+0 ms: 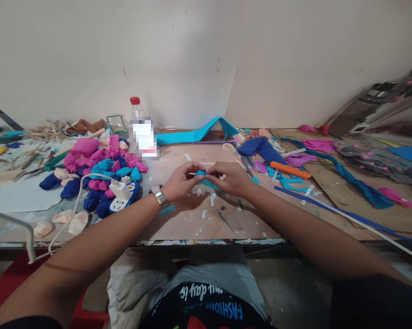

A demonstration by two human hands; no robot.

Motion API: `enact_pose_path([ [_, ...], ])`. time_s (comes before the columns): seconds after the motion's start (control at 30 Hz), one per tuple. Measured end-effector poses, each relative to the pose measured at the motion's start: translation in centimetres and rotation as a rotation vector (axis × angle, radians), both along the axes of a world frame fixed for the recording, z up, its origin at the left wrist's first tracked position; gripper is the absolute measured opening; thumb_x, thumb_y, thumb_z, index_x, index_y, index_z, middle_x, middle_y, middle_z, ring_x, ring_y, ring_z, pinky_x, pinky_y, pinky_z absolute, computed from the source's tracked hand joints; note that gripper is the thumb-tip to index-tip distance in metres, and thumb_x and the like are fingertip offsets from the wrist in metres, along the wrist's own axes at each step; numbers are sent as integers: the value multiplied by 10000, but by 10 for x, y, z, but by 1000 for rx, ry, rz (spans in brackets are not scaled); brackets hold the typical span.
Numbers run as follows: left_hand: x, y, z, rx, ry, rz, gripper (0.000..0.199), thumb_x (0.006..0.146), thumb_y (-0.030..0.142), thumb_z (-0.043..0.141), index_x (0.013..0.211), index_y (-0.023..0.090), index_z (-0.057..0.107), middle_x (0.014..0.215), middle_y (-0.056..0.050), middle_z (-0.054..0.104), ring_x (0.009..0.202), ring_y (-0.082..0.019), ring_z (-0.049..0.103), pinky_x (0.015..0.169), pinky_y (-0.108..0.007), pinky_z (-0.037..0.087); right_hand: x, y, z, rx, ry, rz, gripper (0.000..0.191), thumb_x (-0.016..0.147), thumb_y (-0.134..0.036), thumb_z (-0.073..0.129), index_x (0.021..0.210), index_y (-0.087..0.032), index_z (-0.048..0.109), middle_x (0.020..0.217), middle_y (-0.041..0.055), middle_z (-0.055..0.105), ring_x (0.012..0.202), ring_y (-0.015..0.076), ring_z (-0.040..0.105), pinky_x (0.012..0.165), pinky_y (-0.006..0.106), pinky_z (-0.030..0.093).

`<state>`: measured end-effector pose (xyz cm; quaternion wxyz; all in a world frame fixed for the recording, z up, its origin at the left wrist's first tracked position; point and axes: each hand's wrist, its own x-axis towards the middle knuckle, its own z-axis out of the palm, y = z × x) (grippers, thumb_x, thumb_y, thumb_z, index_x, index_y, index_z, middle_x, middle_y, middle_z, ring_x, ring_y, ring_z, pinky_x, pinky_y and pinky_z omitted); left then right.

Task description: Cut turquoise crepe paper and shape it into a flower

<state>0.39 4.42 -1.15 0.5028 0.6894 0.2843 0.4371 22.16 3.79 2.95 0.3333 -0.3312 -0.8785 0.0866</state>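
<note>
Both hands meet over the middle of the table, pinching one small turquoise fabric piece (210, 183). My left hand (182, 183), with a metal watch (159, 195) at the wrist, has its thumb and fingers closed on the left end. From the other side, my right hand (230, 179) grips it between thumb and fingertips. Part of the fabric lies hidden behind the fingers. Small white scraps (213, 199) are scattered on the tabletop beneath. To the left lies a heap of gathered fabric pieces (105, 169) in pink, navy, turquoise and cream.
A white-and-blue power strip (121, 197) with a cable sits before the heap. Behind it stands a red-capped bottle (135, 108). A long turquoise strip (182, 137) runs along the wall. Rightward are an orange-handled tool (290, 170), fabric strips and cardboard (343, 192).
</note>
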Motion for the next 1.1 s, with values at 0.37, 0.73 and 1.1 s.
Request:
enact_pose_path([
  [0.37,1,0,5,-101,-56,-80,427,818,458,798,1097,168,654,1101,-97,721,990,-199,691,906,-355,539,1,-1,1,11,-38,14,210,944,-364,622,850,-198,712,751,30,722,677,160,650,662,274,464],
  [0.73,2,-2,4,-2,-47,34,335,872,439,745,1044,161,674,983,-75,741,893,-180,691,837,-328,536,1,0,2,33,-23,6,224,942,-360,613,823,-194,704,730,27,714,652,151,640,626,265,441],
  [1.1,1,-2,7,6,10,121,358,846,463,756,1023,163,670,1005,-79,720,908,-189,682,832,-334,541,0,0,1,-31,21,0,236,951,-375,612,862,-185,719,765,36,734,662,151,645,651,267,465],
])
